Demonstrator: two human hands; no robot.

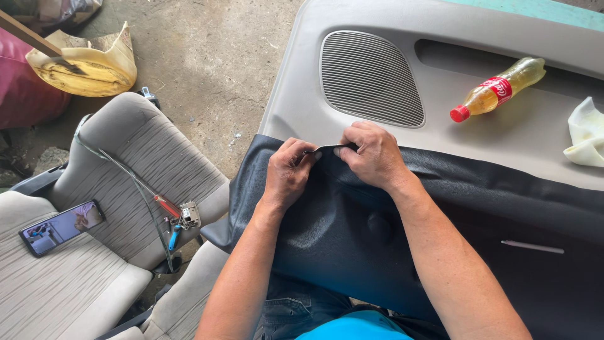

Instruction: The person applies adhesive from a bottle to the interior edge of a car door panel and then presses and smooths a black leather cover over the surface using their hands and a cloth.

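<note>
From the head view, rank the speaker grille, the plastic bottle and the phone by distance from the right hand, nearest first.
1. Speaker grille: just above the right hand, on the grey door panel.
2. Plastic bottle: farther up and to the right, lying on the same panel.
3. Phone: farthest, far left on the grey seat cushion.

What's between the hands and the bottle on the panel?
In the head view, only bare grey door panel lies between the hands and the bottle; the speaker grille sits just left.
</note>
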